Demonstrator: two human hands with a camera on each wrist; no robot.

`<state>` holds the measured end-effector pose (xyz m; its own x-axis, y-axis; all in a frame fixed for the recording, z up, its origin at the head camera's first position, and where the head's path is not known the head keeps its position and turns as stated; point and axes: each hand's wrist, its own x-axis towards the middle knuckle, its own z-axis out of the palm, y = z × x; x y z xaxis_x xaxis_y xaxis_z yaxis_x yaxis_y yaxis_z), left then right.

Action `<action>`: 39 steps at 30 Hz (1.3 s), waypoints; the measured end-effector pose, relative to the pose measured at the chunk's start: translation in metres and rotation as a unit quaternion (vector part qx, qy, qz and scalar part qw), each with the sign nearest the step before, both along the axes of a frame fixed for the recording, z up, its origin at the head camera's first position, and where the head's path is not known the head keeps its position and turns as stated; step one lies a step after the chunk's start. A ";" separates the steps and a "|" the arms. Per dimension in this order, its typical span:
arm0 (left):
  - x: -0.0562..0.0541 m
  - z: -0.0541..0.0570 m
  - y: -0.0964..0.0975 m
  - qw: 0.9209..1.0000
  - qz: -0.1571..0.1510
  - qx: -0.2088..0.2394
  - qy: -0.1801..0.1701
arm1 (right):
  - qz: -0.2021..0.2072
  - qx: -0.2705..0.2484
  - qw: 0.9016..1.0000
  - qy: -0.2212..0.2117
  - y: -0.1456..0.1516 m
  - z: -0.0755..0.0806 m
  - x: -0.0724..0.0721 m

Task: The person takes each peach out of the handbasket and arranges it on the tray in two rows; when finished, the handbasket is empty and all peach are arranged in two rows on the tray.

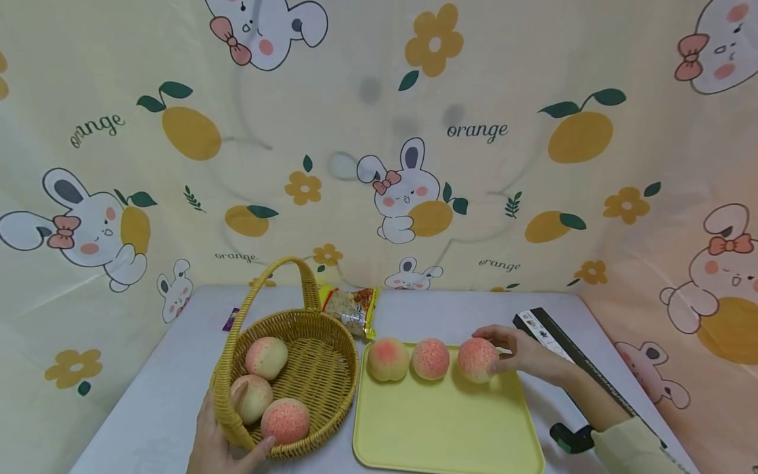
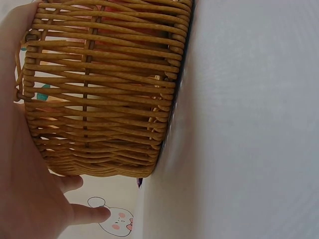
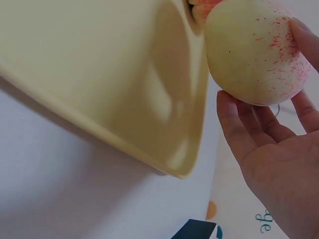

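Observation:
My left hand (image 1: 216, 431) holds the near left side of a round wicker basket (image 1: 331, 368) with a tall handle, its thumb over the rim. Woven basket wall (image 2: 104, 89) fills much of the left wrist view, the left hand (image 2: 35, 174) against it. Inside the basket lie a pale peach (image 1: 266, 358), another peach (image 1: 253, 399) and a redder peach (image 1: 285, 421). At the yellow tray's (image 1: 444, 428) far right corner, my right hand (image 1: 524, 355) grips a speckled peach (image 1: 477, 360) between thumb and fingers. Left of it, two peaches (image 1: 430, 359) (image 1: 387, 359) sit along the tray's far edge.
Behind the basket lies a clear-and-yellow snack packet (image 1: 352, 311). A long black and white box (image 1: 583, 368) runs along the table's right side. Near the right sleeve is a dark green-black object (image 1: 571, 438). A printed rabbit-and-orange cloth (image 1: 379, 99) hangs behind.

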<state>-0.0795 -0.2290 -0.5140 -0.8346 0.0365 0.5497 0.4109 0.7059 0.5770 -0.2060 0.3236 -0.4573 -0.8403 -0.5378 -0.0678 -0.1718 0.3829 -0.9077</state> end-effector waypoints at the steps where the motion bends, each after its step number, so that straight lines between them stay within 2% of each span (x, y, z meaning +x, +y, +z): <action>1: 0.000 0.000 0.000 1.000 0.001 0.000 0.001 | -0.003 0.001 1.000 -0.002 0.000 -0.001 0.000; 9: 0.000 -0.001 0.000 1.000 0.001 0.007 0.001 | 0.002 -0.008 1.000 -0.023 0.001 -0.010 0.001; 16: -0.001 -0.002 0.000 1.000 -0.004 0.014 0.006 | 0.005 -0.006 1.000 -0.019 -0.001 -0.016 0.000; 28: -0.001 0.000 0.000 1.000 -0.012 0.016 0.013 | 0.012 -0.005 1.000 0.008 -0.002 -0.010 0.001; 39: -0.001 0.002 0.001 1.000 -0.013 0.018 0.002 | -0.012 -0.001 1.000 0.017 -0.001 -0.009 0.002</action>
<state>-0.0806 -0.2285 -0.5118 -0.8309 0.0386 0.5551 0.4321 0.6734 0.5998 -0.2039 0.3224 -0.4660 -0.8546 -0.5179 -0.0379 -0.1932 0.3848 -0.9025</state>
